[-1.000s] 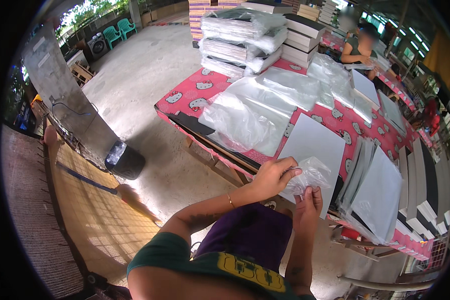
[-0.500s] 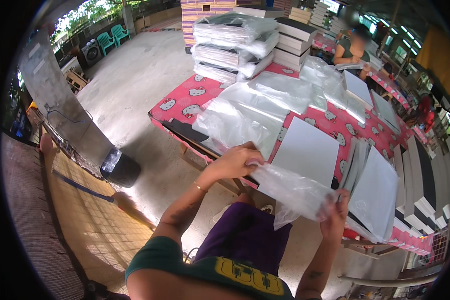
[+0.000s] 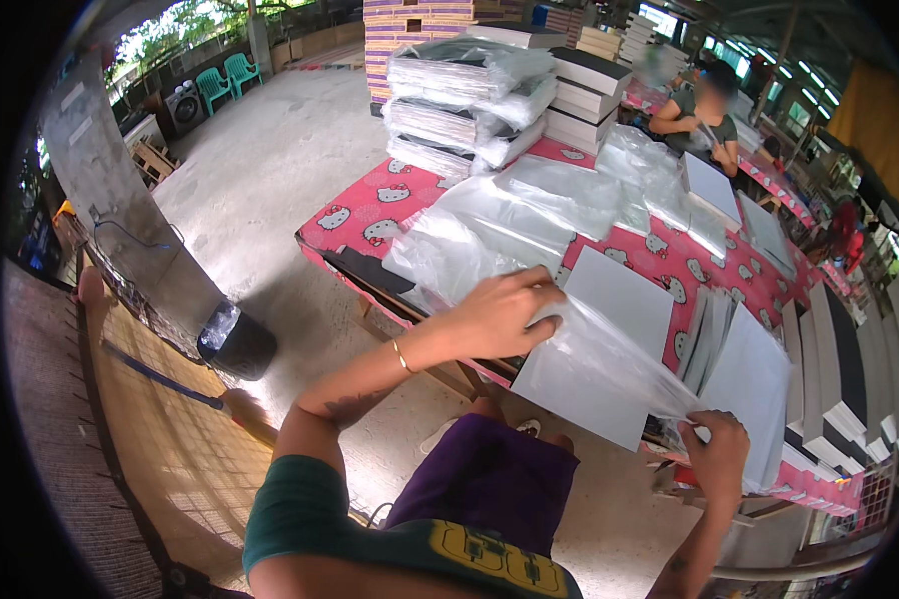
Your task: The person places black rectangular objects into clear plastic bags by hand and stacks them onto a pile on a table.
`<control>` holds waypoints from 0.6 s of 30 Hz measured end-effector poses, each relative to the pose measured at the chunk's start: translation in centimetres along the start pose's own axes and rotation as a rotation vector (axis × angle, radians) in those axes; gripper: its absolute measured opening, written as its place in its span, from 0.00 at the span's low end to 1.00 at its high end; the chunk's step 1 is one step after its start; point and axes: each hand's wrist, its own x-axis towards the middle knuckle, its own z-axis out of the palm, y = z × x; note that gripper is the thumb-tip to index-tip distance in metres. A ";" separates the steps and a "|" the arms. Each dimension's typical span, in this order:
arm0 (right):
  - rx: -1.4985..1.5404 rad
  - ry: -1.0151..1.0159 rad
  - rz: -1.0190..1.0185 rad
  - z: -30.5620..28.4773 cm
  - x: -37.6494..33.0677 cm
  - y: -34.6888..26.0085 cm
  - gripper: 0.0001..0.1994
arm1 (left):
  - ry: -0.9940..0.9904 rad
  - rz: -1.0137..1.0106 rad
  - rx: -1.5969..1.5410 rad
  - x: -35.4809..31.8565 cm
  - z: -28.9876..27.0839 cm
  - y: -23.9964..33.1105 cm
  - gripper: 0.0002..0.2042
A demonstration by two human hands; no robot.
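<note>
A: So what's being done with the hands here?

B: A piece of clear plastic is being held by both, pulled out long between them. At one end it's gripped by the left hand, fingers bent over and thumb tucked in under them. The other end is pinched by the right hand, thumb against curled fingers, so a pretty narrow grip on both sides.

A: And where's the plastic sitting?

B: It's stretched across a white sheet, which is laid at the near edge of the pink table and pokes out past it. Whether the two are touching can't be told tbh.

A: Anything hard to make out?

B: Yeah, a band of the sheet is covered by the plastic, and some left fingertips are hidden by the hand itself. The plastic's edges are hard to trace, it's so see-through. More loose plastic is heaped beyond the left hand, but separate pieces can't be counted. The right forearm is cut off at the bottom, and the books on the far right get lost in the dark rim.
</note>
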 end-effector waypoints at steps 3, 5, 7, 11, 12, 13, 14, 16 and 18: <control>0.138 -0.155 0.089 -2.4 0.2 -0.5 0.11 | 0.007 0.106 0.308 -1.2 -1.2 -1.8 0.07; 0.268 -0.221 0.090 -2.3 0.3 0.4 0.13 | -0.006 0.264 0.171 -1.4 -2.3 -2.2 0.12; 0.433 -0.214 0.045 -0.5 0.2 2.8 0.14 | -0.240 0.083 -0.821 -0.4 -4.3 0.9 0.17; 1.918 -0.290 -0.075 4.0 -0.9 0.5 0.16 | -0.441 -0.033 -1.075 -1.5 -3.0 4.6 0.08; 2.101 -0.490 -0.101 5.1 -1.8 1.2 0.16 | -0.481 -0.047 -0.991 -1.6 -2.2 4.5 0.08; 1.927 -0.638 -0.212 5.8 -2.2 1.4 0.16 | -0.537 -0.058 -0.892 -1.1 -1.7 4.8 0.09; 1.734 -0.762 -0.348 6.3 -2.4 1.7 0.15 | -0.417 -0.109 -1.085 -1.3 -2.1 5.5 0.11; 1.194 -0.759 -0.591 5.9 -1.5 0.7 0.14 | -0.235 -0.035 -1.346 -1.7 -2.7 5.6 0.13; 1.280 -0.465 -0.591 5.1 -1.6 0.3 0.14 | -0.038 -0.070 -1.209 -1.1 -2.8 6.5 0.16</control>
